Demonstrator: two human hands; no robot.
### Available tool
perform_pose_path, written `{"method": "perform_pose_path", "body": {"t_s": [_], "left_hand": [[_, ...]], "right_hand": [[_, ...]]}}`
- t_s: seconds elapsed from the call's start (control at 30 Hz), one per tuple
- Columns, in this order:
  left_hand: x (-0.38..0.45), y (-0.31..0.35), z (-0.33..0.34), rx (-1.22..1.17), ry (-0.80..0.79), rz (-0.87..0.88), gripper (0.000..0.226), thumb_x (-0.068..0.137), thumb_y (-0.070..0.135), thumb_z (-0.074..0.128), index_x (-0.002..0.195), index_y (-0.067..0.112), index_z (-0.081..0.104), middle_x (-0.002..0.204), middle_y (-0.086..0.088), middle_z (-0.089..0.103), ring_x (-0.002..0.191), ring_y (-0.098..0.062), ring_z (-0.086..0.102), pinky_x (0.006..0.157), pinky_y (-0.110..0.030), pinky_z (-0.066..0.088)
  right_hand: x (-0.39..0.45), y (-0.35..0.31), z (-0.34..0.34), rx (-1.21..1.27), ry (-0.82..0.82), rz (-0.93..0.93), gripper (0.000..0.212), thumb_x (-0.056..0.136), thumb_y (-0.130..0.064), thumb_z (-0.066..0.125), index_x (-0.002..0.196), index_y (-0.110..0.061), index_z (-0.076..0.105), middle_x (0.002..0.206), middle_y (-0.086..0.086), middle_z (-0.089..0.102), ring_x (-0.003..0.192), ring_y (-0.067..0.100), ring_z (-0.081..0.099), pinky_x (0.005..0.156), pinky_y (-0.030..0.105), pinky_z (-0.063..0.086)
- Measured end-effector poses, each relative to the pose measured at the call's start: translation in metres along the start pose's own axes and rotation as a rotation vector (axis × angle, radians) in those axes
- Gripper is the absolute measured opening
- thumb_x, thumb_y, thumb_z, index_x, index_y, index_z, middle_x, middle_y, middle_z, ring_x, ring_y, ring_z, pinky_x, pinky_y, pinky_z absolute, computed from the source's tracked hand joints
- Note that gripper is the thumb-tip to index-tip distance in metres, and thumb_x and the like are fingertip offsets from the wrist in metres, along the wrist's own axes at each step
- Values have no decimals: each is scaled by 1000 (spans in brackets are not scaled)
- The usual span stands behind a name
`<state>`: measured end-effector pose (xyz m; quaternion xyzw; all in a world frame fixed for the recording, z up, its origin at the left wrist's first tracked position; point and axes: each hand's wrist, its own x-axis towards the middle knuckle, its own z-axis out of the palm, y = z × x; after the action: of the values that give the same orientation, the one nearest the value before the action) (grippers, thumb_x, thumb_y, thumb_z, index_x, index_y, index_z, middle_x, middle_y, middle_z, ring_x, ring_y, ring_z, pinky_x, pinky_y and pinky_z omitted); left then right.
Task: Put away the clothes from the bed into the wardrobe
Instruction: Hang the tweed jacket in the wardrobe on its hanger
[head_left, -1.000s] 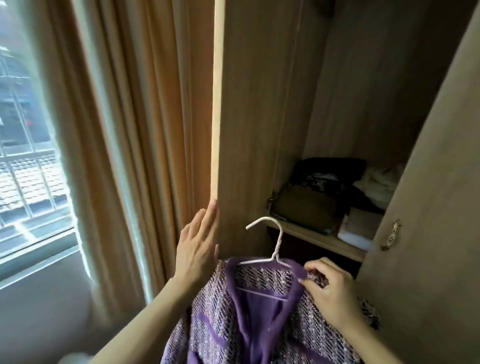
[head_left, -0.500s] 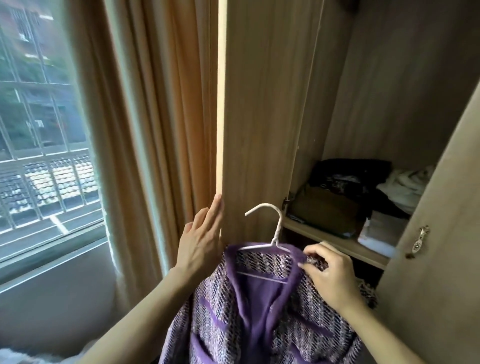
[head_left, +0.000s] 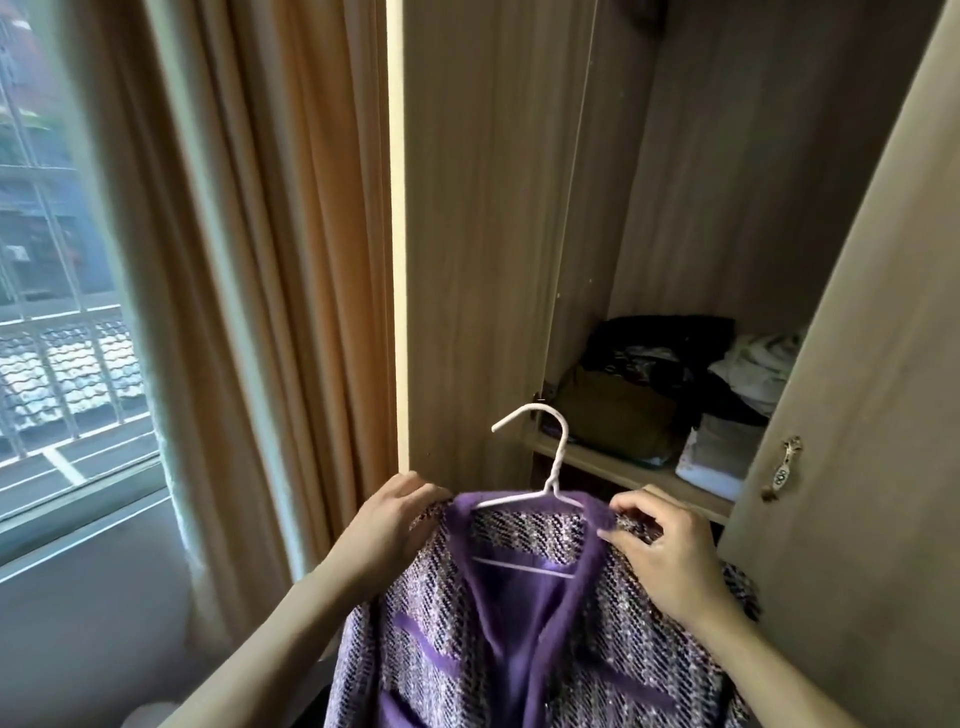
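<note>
Change: left hand (head_left: 387, 525) had left the edge of the wardrobe door (head_left: 467, 234), where its fingers lay straight half a second earlier, and come down onto the left shoulder of the jacket (head_left: 467, 623); right hand (head_left: 660, 551) stayed at the right shoulder.
Left hand: fingers curled over the jacket's left shoulder, gripping the cloth beside the collar.
Right hand: thumb and fingers pinched the right shoulder at the collar's edge.
Jacket: purple tweed with plain purple trim, on a white hanger (head_left: 540, 467), held up in front of the open wardrobe, below and in front of the shelf (head_left: 623, 467); not yet inside.
Hanger: hook upright and free, pointing left, touching nothing; lower bar visible through the open neck.
Wardrobe: left door stood open edge-on to the camera; right door (head_left: 857, 364) open at the right, with a metal handle (head_left: 782, 467).
Shelf: carried folded clothes (head_left: 649, 384), dark and olive at the left, pale ones at the right.
Surroundings: tan curtain (head_left: 270, 260) hung just beside the left door; window (head_left: 57, 312) with bars further left.
</note>
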<state>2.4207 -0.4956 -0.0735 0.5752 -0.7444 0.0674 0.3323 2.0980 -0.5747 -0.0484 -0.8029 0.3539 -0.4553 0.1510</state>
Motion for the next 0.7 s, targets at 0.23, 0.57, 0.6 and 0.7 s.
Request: {"method": "perform_pose_path", "body": {"t_s": [0.23, 0.57, 0.6, 0.7], "left_hand": [[1, 37, 4, -35, 17, 148, 28, 102, 23, 45, 122, 13, 61, 100, 5, 54, 89, -12, 52, 82, -17, 41], [27, 103, 14, -31, 125, 253, 22, 100, 7, 55, 121, 7, 59, 102, -3, 56, 86, -22, 52, 78, -32, 48], [31, 110, 15, -34, 133, 249, 23, 99, 5, 56, 121, 7, 59, 102, -3, 55, 86, -22, 51, 77, -33, 48], [38, 128, 18, -36, 150, 257, 25, 97, 2, 58, 121, 6, 59, 101, -4, 54, 85, -23, 50, 75, -36, 49]], "right_hand": [[-13, 8, -29, 56, -34, 89, 25, 72, -11, 87, 79, -28, 70, 83, -13, 69, 78, 12, 65, 60, 38, 55], [-11, 15, -71, 154, 40, 73, 27, 67, -21, 86, 77, -30, 64, 76, -5, 63, 73, 20, 61, 66, 46, 52], [-11, 15, -76, 166, 63, 52, 25, 66, -23, 85, 76, -29, 63, 75, -5, 62, 72, 20, 60, 67, 46, 51], [-12, 15, -87, 182, 72, 11, 23, 68, -32, 85, 74, -28, 63, 74, -4, 62, 72, 21, 59, 69, 48, 50]]}}
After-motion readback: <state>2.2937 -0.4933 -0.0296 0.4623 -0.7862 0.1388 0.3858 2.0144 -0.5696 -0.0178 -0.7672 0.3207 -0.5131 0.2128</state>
